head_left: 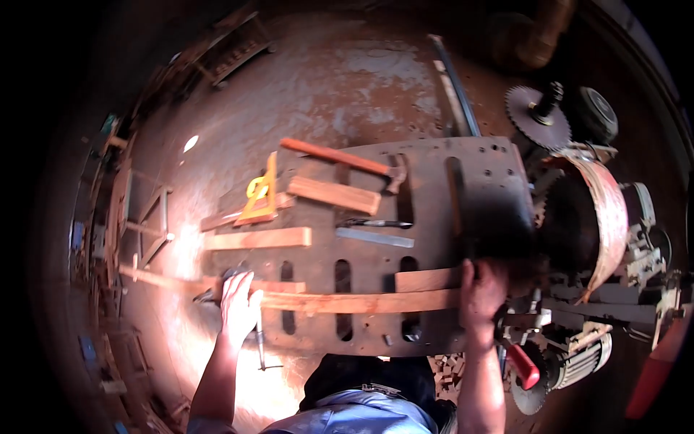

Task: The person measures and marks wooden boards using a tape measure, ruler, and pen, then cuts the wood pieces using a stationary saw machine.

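Observation:
A long wooden strip (361, 302) lies across the near part of a slotted metal table (369, 271). My left hand (238, 300) is closed round the strip near the table's left edge, close to a clamp (261, 343). At the right, my right hand (484, 293) is closed on the strip's other end, partly in shadow. Behind the strip are two shorter wood pieces, one (426, 280) beside my right hand. Farther back lie a wood block (260, 239), a metal strip (376, 237) and a dark pen-like tool (379, 223).
On the table's far side are a hammer (336, 155), a yellow square (262, 192) and another wood block (334, 194). Circular saw blades (538, 117) and motors stand at the right, by a red handle (523, 366). Small wood offcuts (448, 372) lie below the table.

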A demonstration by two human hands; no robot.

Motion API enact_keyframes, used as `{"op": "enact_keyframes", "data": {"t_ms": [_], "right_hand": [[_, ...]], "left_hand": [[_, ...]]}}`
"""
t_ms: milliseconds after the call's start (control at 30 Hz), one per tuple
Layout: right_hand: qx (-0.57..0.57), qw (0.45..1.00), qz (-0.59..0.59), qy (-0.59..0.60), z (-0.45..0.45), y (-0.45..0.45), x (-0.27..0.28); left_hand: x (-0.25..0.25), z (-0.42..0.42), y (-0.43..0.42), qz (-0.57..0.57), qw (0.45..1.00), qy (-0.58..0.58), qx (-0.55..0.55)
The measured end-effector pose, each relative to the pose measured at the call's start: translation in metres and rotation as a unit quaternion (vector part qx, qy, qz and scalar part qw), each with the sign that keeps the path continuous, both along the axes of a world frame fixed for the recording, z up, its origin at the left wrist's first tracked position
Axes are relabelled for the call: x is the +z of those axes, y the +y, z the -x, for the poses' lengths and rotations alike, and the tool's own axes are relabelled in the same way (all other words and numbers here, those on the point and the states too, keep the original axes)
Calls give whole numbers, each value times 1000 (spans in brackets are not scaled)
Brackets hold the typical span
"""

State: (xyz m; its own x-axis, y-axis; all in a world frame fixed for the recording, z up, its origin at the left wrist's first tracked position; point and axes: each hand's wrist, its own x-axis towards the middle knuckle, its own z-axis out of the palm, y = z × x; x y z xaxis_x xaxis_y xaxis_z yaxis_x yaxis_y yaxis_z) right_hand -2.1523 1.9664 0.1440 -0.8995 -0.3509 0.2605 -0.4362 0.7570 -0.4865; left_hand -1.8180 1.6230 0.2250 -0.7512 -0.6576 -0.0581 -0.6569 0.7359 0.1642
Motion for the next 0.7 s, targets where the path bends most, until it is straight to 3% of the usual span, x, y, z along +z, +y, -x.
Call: {"op": "enact_keyframes", "data": {"t_ms": [100,233,267,300,333,400,467,500,533,567,600,667,700], "right_hand": [[28,999,30,22,-3,5,-4],[93,988,89,89,-56,-11,38],[147,977,154,25,-85,-14,40],[152,953,203,-163,-128,-23,47],[115,905,239,-333,-170,-33,54],[91,777,234,-577,-253,-53,34],[138,679,206,-691,-331,-75,8],[175,653,193,-711,-365,-83,-8],[232,660,130,-703,-390,-92,-24],[250,682,162,-668,-425,-97,-58],[190,649,220,-703,-441,-113,-52],[-38,449,430,-783,-460,-139,-40],[-61,388,503,-770,-467,-141,-59]], "left_hand": [[-10,-52,-29,14,1000,-20,19],[-18,-67,-54,-14,1000,-15,-10],[-20,-67,-61,-27,999,-19,-28],[-22,-66,-69,-29,998,-26,-57],[-19,-63,-77,-7,995,-29,-93],[-23,-65,-99,-102,989,-13,-106],[-18,-59,-110,-177,980,-41,-84],[-16,-58,-113,-185,978,-50,-86],[-15,-56,-114,-194,975,-59,-88],[-20,-56,-117,-197,975,-58,-85],[-19,-55,-118,-209,973,-54,-76],[-20,-57,-118,-206,974,-46,-77],[-27,-59,-119,-204,975,-32,-79]]}}
